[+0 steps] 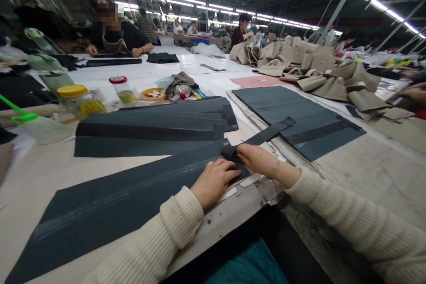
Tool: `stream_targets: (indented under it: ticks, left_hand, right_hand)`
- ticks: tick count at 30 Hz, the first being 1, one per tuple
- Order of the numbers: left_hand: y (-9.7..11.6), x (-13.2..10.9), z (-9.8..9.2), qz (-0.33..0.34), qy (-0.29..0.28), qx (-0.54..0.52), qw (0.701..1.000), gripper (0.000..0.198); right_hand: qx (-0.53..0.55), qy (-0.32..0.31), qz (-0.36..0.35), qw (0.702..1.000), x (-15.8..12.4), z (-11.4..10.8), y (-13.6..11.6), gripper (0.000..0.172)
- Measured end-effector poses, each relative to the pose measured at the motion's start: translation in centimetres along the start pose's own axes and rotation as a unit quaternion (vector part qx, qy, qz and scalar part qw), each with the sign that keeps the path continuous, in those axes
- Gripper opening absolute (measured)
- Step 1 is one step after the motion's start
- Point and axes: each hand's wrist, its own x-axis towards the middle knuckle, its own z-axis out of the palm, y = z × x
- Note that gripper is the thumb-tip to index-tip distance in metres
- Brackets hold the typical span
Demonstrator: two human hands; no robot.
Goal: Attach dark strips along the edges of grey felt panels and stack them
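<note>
Dark green sheet material forms a long panel [133, 199] lying near on the pale surface [362, 177]. At its right end, the right hand [259, 159] pinches a black strip [271, 132]; the left hand [213, 182] rests palm-down, fingers extended, beside the strip's folded end.

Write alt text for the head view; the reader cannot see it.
A person's left hand rests on a long dark panel while the right hand holds a black strip near the panel's right end. Beyond lie more dark panels, lidded jars and heaped beige pieces.
</note>
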Motion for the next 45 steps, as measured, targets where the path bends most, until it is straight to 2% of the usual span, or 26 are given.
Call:
stream_targets:
  ticks: [11, 16, 20, 24, 27, 30, 32, 34, 39, 45]
  left_hand:
    - [-0.1, 0.2, 0.0, 0.003, -0.012, -0.015, 1.0, 0.033]
    - [-0.2, 0.2, -0.1, 0.004, -0.011, -0.021, 1.0, 0.035]
    - [-0.1, 0.2, 0.0, 0.002, -0.004, -0.026, 1.0, 0.034]
    - [-0.2, 0.2, 0.1, -0.018, 0.03, -0.054, 0.998, 0.025]
    - [-0.2, 0.2, 0.2, -0.065, 0.066, -0.055, 0.994, 0.021]
    - [-0.2, 0.1, 0.2, -0.107, 0.081, -0.022, 0.991, 0.023]
    - [-0.2, 0.0, 0.2, -0.113, 0.079, -0.001, 0.99, 0.025]
    - [-0.1, 0.0, 0.2, -0.112, 0.072, 0.012, 0.991, 0.026]
    - [0.0, 0.1, 0.2, -0.119, 0.064, 0.025, 0.991, 0.032]
    - [-0.1, 0.1, 0.4, -0.129, 0.071, 0.024, 0.989, 0.025]
  right_hand:
    - [-0.046, 0.023, -0.006, 0.999, 4.4, 0.0, 1.3, 0.018]
    - [-0.038, 0.03, -0.01, 0.999, 5.3, 0.1, 1.6, 0.019]
    - [-0.01, 0.035, -0.018, 0.999, 4.7, -0.9, 1.9, 0.016]
    - [0.114, 0.017, -0.071, 0.991, 2.9, -2.6, 2.3, 0.012]
    - [0.2, -0.021, -0.113, 0.973, 1.1, -3.0, 2.4, 0.019]
    - [0.201, -0.027, -0.148, 0.968, -0.3, -2.2, 2.2, 0.035]
    - [0.158, -0.008, -0.17, 0.973, -0.9, -1.2, 1.9, 0.046]
    - [0.117, 0.024, -0.176, 0.977, -1.2, -0.1, 1.4, 0.05]
    - [0.052, 0.122, -0.119, 0.984, -1.1, 2.0, 0.0, 0.026]
    - [-0.02, 0.149, -0.101, 0.983, -1.1, 2.7, -1.3, 0.015]
